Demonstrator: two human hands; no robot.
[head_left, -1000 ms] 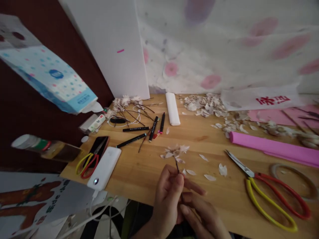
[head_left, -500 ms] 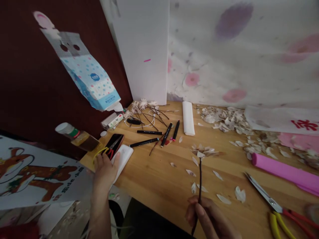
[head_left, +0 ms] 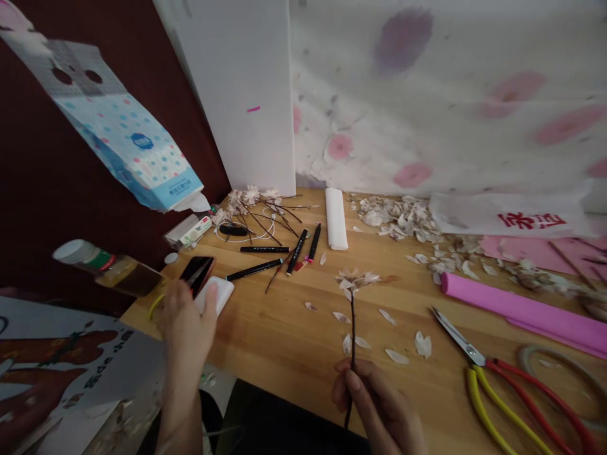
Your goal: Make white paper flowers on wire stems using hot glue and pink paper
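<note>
Where the right hand [head_left: 379,401] holds a pale flower [head_left: 356,280] by its dark stem [head_left: 353,322], its grip is closed on the stem, and the flower's head extends away over the worktop [head_left: 265,332]. At the left, the blurred left hand [head_left: 187,325] is above the yellow-handled scissors [head_left: 154,307], its thumb spread; whether its grip has hold of them cannot be told. Large scissors [head_left: 481,361] with red and yellow handles lie at the right, near a pale ring [head_left: 524,361]. Loose petals [head_left: 397,357] are scattered around the flower. Just beyond the left hand are a white oblong device [head_left: 224,293] and a dark phone [head_left: 203,268]. Farther off lie a pink roll [head_left: 521,309] and black markers [head_left: 296,251]. At the back, a white roll [head_left: 336,219] lies between a cluster of stemmed flowers [head_left: 251,199] and a petal heap [head_left: 403,218].
</note>
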